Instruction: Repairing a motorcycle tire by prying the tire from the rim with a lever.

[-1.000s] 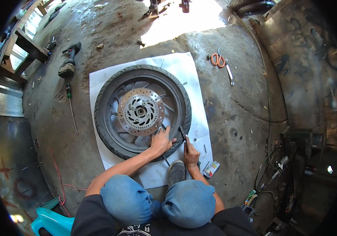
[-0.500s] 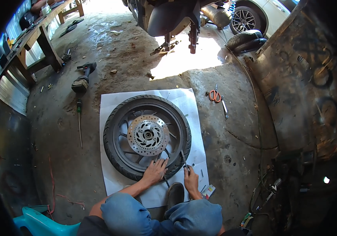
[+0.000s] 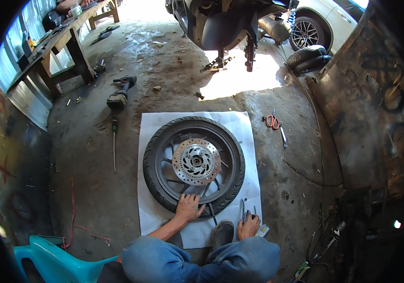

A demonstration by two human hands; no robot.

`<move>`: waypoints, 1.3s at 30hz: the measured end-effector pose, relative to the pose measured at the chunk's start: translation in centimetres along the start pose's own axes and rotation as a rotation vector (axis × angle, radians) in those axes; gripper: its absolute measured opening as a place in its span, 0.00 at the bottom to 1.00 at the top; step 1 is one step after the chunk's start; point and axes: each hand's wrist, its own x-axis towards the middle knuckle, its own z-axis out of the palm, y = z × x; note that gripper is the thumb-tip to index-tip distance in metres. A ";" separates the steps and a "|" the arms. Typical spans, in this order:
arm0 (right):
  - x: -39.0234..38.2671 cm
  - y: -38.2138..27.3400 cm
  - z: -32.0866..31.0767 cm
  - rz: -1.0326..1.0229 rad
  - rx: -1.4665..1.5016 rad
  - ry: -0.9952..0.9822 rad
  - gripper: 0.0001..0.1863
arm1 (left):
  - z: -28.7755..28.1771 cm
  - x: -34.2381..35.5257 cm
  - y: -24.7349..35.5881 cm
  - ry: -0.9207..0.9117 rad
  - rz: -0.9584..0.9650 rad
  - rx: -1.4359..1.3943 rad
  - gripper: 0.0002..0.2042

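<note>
- Your left hand (image 3: 188, 208) lay flat, fingers spread and gripping nothing, on the near edge of the motorcycle wheel (image 3: 194, 164), pressing on the tyre where it met the rim.
- The wheel lay on its side on a white sheet (image 3: 151, 123) spread over the concrete floor, its brake disc (image 3: 196, 162) facing up at the centre; from your left fingers the hub lay straight ahead, away from your body.
- Your right hand (image 3: 248, 226) rested on the sheet just off the tyre's near right side, fingers curled around a slim dark tool (image 3: 242, 210) whose shaft pointed up and away from you, roughly towards the tyre edge.
- A second thin rod (image 3: 212, 216) lay on the sheet between your two hands, one end touching or slipping under the tyre; I could not tell which.
- The left hand was the nearer one to the wheel, already touching it; the right one stood just beside it, apart from the rubber.
- Your shoe (image 3: 221, 233) sat on the sheet between your hands, close to the tyre's near edge, and your knees crowded the space behind.
- Off to the right on the floor lay orange-handled scissors (image 3: 272, 120); to the left lay a power drill (image 3: 119, 93) and a long screwdriver (image 3: 114, 143), all well apart from the wheel.
- Nothing stood between your right hand and the tyre edge.
</note>
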 end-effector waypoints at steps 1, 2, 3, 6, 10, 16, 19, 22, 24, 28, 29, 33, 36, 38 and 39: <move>0.3 -1.1 0.0 -0.006 0.008 0.008 0.19 | 0.1 0.2 -0.2 -0.040 0.011 -0.016 0.24; 0.3 -2.5 -0.3 -0.191 0.039 -0.040 0.19 | 0.0 0.0 -0.5 -0.029 0.031 -0.002 0.27; 0.0 -3.6 -0.4 -0.375 0.068 -0.086 0.18 | -0.2 -0.1 -1.0 -0.023 0.028 0.003 0.27; -0.5 -6.4 0.1 -0.578 -0.238 -0.376 0.24 | -1.0 0.6 -1.0 -0.057 0.092 0.022 0.33; 0.4 -6.7 2.4 -0.769 -0.305 -0.474 0.23 | 0.1 0.9 -1.8 -0.030 0.041 0.031 0.29; 1.6 -5.0 3.1 -0.569 0.001 -0.653 0.14 | 0.6 1.2 -1.3 0.022 -0.018 -0.014 0.25; 1.7 -3.8 2.2 -0.445 0.129 -0.582 0.12 | 0.2 1.5 -1.1 -0.003 -0.033 -0.021 0.24; 3.2 -2.5 0.3 -0.340 0.265 -0.538 0.14 | 0.3 1.3 -1.4 0.014 -0.032 -0.048 0.23; 4.6 -1.6 -2.6 -0.162 0.354 -0.410 0.15 | 0.0 1.4 -1.4 0.012 -0.013 -0.068 0.21; 7.9 1.2 -4.1 0.036 0.437 -0.111 0.15 | -1.4 0.3 -2.1 0.220 0.094 -0.213 0.13; 8.6 1.6 -3.9 0.025 0.403 -0.022 0.16 | -2.1 0.0 -2.4 0.222 0.092 -0.213 0.13; 12.2 4.5 -1.0 0.100 0.220 -0.010 0.20 | -5.1 0.9 -5.0 0.654 -0.264 0.028 0.15; 14.6 2.2 1.4 0.064 0.129 -0.027 0.24 | -5.5 2.1 -10.3 0.757 -0.615 0.085 0.17; 16.9 -1.2 1.9 -0.044 0.226 -0.009 0.25 | -5.3 3.0 -14.0 0.818 -0.869 0.071 0.18; 18.4 -3.6 2.3 -0.104 0.289 0.007 0.24 | -5.2 3.2 -15.7 0.824 -0.880 0.080 0.18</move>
